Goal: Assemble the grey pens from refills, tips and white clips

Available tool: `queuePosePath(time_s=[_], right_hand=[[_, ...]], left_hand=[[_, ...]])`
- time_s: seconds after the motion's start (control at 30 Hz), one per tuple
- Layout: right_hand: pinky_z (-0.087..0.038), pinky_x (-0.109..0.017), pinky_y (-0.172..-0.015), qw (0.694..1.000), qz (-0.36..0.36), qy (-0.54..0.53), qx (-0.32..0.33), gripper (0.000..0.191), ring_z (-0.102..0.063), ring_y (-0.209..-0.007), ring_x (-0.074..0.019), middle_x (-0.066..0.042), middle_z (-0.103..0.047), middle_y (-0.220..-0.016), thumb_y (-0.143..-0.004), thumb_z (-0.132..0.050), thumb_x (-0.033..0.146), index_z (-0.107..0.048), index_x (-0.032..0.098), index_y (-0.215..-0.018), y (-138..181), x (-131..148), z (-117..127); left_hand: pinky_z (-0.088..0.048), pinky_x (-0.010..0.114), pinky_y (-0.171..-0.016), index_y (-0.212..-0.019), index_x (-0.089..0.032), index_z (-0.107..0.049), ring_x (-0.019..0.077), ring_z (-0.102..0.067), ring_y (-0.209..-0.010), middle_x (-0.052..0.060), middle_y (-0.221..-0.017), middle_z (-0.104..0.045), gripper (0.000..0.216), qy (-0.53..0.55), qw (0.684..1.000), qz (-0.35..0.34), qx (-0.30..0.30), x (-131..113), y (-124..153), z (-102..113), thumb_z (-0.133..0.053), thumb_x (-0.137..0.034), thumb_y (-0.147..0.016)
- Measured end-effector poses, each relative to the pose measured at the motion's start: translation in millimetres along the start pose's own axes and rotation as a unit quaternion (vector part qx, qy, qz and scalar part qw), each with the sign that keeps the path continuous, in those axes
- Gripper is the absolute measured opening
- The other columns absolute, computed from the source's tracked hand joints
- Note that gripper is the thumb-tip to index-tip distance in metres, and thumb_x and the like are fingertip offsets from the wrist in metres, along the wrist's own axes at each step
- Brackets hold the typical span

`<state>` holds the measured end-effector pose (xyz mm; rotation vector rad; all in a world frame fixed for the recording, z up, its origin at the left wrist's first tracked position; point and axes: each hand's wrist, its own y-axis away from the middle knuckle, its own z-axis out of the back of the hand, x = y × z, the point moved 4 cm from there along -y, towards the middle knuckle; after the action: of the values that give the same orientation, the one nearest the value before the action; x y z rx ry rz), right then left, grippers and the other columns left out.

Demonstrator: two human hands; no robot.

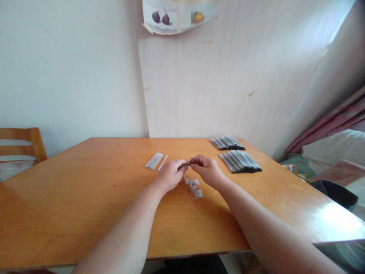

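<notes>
1. Head view: grips a thin dark piece [183, 166] between thumb and fingers of the left hand [171, 175], nearly closed.
2. Pinches its end with fingertips of the right hand [208, 171].
3. Reaches both forearms [128, 224] forward over the table [99, 198], bringing the hands close together.
4. Shows small clear pieces [195, 182] just below the hands, black-ended sticks [239, 161] rightward.
5. Includes a black container [333, 192] beyond the table's right edge, with contents too unclear to tell.

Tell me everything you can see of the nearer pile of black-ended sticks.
The nearer pile lies flat on the table, to the right of the right hand, which does not touch it. Its many slim sticks look like greyish, see-through plastic, set side by side and slanting, black ends toward the near right.
</notes>
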<state>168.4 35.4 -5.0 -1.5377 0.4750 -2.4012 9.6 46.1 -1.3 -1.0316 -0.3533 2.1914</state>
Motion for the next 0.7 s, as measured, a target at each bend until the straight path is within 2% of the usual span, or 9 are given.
queuePosePath(time_s=[0.2, 0.37, 0.7], right_hand=[[-0.046, -0.026, -0.067, 1.000, 0.010, 0.022, 0.011, 0.016, -0.059, -0.070, -0.0132, -0.002, -0.069, -0.080, -0.076, -0.057, 0.023, -0.067, 0.019, -0.089, 0.9, 2.8, -0.2], [-0.046, -0.026, -0.068, 1.000, 0.000, -0.016, 0.014, 0.015, -0.058, -0.071, -0.0130, -0.002, -0.068, -0.082, -0.076, -0.058, 0.025, -0.064, 0.020, -0.089, 1.1, 3.4, 1.0], [-0.041, -0.024, -0.062, 0.997, -0.030, -0.047, 0.047, 0.015, -0.050, -0.065, -0.0110, 0.001, -0.059, -0.072, -0.076, -0.059, 0.030, -0.062, 0.018, -0.084, 2.7, 7.2, 3.4]], left_hand=[[-0.047, 0.030, -0.080, -0.101, -0.023, -0.068, 0.0178, -0.063, -0.093, 0.004, -0.100, -0.070, 0.023, -0.007, 1.000, -0.014, 0.005, 0.1, -0.2, -0.1, -0.049, -0.031, -0.090], [-0.047, 0.030, -0.081, -0.101, -0.023, -0.068, 0.0181, -0.064, -0.094, 0.004, -0.101, -0.071, 0.023, 0.001, 1.000, -0.009, 0.002, -0.6, -0.2, 0.1, -0.050, -0.031, -0.090], [-0.047, 0.030, -0.079, -0.098, -0.024, -0.069, 0.0180, -0.064, -0.092, 0.004, -0.098, -0.072, 0.022, -0.008, 1.000, -0.016, -0.002, -6.2, 0.4, 2.6, -0.051, -0.031, -0.089]])
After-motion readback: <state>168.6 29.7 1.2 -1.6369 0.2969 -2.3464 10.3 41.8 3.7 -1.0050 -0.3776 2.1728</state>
